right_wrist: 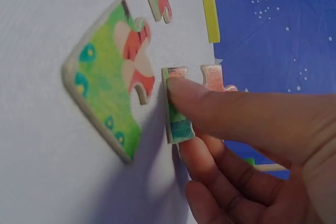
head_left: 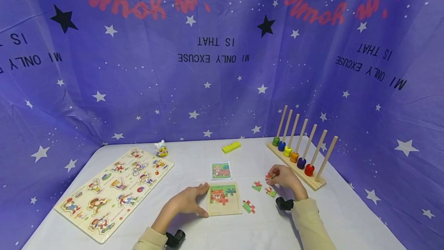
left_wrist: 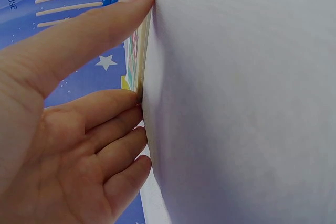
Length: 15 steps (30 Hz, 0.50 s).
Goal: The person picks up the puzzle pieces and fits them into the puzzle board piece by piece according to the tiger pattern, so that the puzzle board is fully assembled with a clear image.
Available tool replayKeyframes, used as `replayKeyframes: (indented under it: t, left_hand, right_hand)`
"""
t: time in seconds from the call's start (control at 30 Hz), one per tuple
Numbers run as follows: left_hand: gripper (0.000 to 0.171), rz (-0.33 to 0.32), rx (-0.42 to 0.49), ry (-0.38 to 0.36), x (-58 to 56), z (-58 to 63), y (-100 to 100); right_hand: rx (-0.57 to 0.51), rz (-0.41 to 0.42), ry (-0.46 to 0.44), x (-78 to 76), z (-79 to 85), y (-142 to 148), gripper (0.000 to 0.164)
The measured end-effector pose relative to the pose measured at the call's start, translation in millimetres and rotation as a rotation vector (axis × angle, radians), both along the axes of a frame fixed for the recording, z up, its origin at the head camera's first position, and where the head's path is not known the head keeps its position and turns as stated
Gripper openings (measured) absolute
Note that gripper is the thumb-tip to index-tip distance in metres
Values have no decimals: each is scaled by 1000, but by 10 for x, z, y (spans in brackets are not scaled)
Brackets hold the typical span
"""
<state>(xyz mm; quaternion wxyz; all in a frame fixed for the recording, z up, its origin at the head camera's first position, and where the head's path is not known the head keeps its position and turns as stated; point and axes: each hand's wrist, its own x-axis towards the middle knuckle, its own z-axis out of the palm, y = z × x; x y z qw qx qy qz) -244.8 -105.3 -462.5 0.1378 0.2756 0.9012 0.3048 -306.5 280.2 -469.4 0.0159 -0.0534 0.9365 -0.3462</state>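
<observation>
A wooden puzzle frame (head_left: 224,214), partly filled with a tiger picture, lies in front of me. My left hand (head_left: 187,200) touches its left side, thumb near the lower corner and fingers toward the upper one; in the left wrist view the fingertips (left_wrist: 137,97) are right at the board's edge. To the right of the frame, my right hand (head_left: 285,176) pinches a puzzle piece (right_wrist: 179,111) between thumb and fingers, partly hidden by the thumb. Loose pieces lie nearby: a green-and-red one (head_left: 271,191), another (head_left: 257,186), and one beside the frame (head_left: 249,206).
Behind the frame lies a picture card (head_left: 221,170), with a yellow block (head_left: 231,147) farther back. A peg rack with coloured beads (head_left: 298,165) stands at right. At left are a large picture board (head_left: 114,192) and a small figurine (head_left: 161,148).
</observation>
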Motion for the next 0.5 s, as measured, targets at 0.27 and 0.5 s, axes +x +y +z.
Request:
replayKeyframes:
  t: [0.27,0.5]
  left_hand:
    - [90,-2,12,0,10,13,2]
    - [90,-5,10,4,2,18,0]
  right_hand:
    - [14,75,87,-2,41,1,9]
    - [27,178,188,33,127,-90,7]
